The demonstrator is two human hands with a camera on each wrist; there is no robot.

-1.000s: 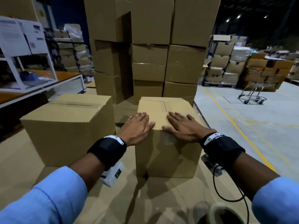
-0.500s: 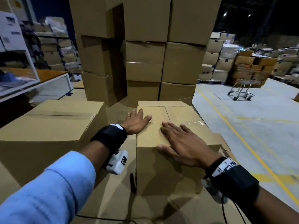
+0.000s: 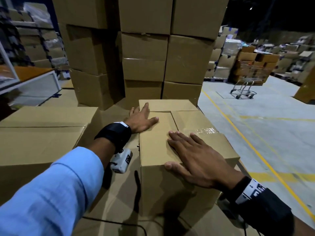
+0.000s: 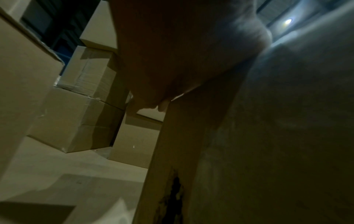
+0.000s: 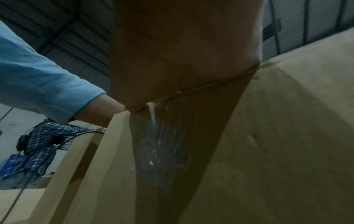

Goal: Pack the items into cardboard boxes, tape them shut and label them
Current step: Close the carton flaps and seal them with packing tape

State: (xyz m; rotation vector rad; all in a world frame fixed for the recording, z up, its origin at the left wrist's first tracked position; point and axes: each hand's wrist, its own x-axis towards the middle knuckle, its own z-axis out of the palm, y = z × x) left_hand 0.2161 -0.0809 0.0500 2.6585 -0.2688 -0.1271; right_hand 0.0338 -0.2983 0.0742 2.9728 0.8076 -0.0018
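Observation:
A closed cardboard box (image 3: 158, 147) stands in front of me on flattened cardboard, with a strip of clear tape (image 3: 205, 130) across its top and down its near side (image 5: 159, 145). My left hand (image 3: 142, 119) lies flat with straight fingers at the box's far left edge, thumb on the top flap. My right hand (image 3: 189, 155) lies flat on the near part of the top, fingers spread, thumb at the front edge. In both wrist views the palms (image 4: 184, 53) (image 5: 180, 48) press against the box's edge. Neither hand holds anything.
A larger closed box (image 3: 40, 133) stands just left. A tall stack of boxes (image 3: 144, 48) rises right behind. To the right is grey floor with yellow lines (image 3: 252, 143) and a metal cart (image 3: 243, 92). A person in a checked shirt (image 5: 38, 145) stands behind me.
My view has moved closer and higher over the box. The left hand slid toward the far left edge; the right hand slid back toward the near front edge.

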